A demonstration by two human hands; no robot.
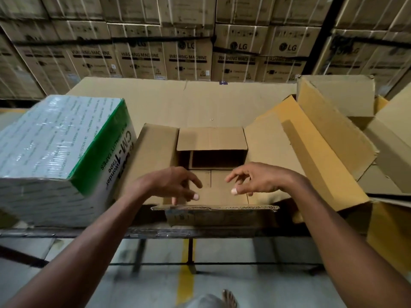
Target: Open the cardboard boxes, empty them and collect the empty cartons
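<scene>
Backdrop: wall of stacked washing-machine cartons (189, 58), well behind the bench, not part of the job.

Work surface: flat cardboard sheet (200, 101) laid over a metal-framed table (155, 232).

Left of centre: shrink-wrapped tape pack (55, 147), green and white, sat on the table with one corner just beside the open box's left flap. Judged dense and heavy; film likely slippery.

Right: opened cartons (329, 134) piled loosely, tilted, flaps splayed. Judged to be the empties collected.

Centre, at the near table edge: open box (211, 156), all four flaps folded out. Interior seen as dark and apparently empty; the bottom is not fully visible.

Left hand (169, 185) and right hand (260, 178) are held over the near flap, fingers apart and curled, nothing gripped. Contact with the flap cannot be confirmed.

Handling: the empty corrugated box is judged light, stiff along the walls, floppy at the flaps. Best taken by two opposite walls or the top edges below the flap creases, not by the flaps, which would be expected to fold or tear.
</scene>
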